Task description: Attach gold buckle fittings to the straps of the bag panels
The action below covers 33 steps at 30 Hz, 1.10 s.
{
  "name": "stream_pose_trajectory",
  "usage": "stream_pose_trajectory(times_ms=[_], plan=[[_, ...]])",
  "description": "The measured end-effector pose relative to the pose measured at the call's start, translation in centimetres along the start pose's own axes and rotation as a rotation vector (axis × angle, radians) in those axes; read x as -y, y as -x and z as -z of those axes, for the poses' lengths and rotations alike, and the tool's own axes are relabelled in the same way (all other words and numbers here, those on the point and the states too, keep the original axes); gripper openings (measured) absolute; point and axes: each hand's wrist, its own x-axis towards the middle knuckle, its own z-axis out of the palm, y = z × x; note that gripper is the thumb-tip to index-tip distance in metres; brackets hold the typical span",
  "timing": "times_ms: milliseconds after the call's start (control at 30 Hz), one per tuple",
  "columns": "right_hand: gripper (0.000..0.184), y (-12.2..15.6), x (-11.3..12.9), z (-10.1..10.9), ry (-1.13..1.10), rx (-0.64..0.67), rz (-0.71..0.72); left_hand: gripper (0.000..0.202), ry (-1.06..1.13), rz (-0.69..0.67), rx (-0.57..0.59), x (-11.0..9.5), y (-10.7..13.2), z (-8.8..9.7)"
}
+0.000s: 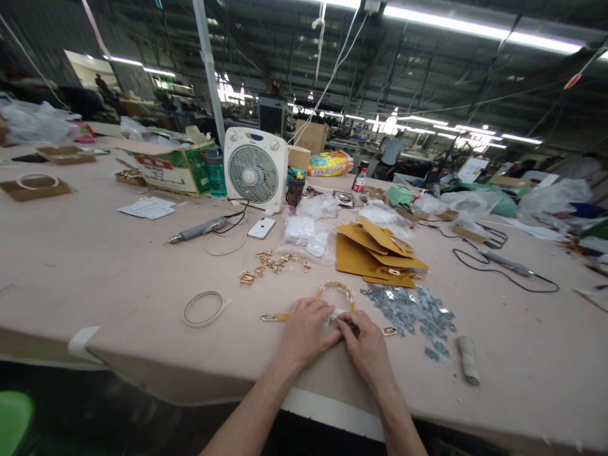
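Between my hands lies a mustard-yellow bag piece with a curved handle [335,286] standing up at its far side. Strap ends with gold metal fittings show on the left [273,317] and on the right [389,330]. My left hand [306,326] is closed over the piece, its fingers bent and thumb towards the middle. My right hand [365,339] pinches at the middle beside my left fingertips; what it holds is too small and covered to name. Right of it spreads a pile of small grey metal plates [413,313]. Gold fittings [275,261] lie scattered beyond my left hand.
Stacked mustard-yellow bag pieces [377,253], a plastic-wrapped bundle [306,234], a phone [261,228] and a fan [256,168] stand or lie beyond. Corded tools lie left [197,231] and right [506,261]. A tape ring [203,309] and a grey roll [468,360] flank my hands.
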Motion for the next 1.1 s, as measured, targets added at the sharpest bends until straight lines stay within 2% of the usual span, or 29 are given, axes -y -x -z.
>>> stream_pose_trajectory(times_ms=[133,400,533,667,800,900,1000,1100], plan=[[0.017,-0.5,-0.5,0.3,0.034,0.038,0.009,0.044,0.009,-0.002,0.007,-0.1,0.1,0.2],[0.014,-2.5,0.1,1.6,0.165,0.241,0.014,0.033,0.003,0.017,0.051,0.2,-0.2,0.3],[0.013,-2.4,0.5,1.9,0.154,0.227,0.035,0.033,-0.042,0.017,0.068,0.3,-0.5,0.2],[0.015,-0.7,0.6,1.5,0.107,0.109,0.069,0.035,-0.082,-0.006,0.095,1.2,-0.5,-0.4],[0.018,0.6,0.0,0.6,0.117,-0.044,0.111,0.039,-0.093,-0.053,0.098,3.6,-1.0,-1.9],[0.022,1.0,-0.5,0.9,-0.031,-0.132,0.155,0.043,-0.095,-0.094,0.111,4.9,-1.2,-2.6],[0.02,1.2,-1.6,2.5,-0.235,-0.355,0.121,0.045,-0.115,-0.104,0.128,5.2,-1.2,-2.6],[0.025,1.4,-4.8,5.1,-0.286,-0.646,-0.057,0.047,-0.14,-0.079,0.134,4.9,-1.2,-2.5]])
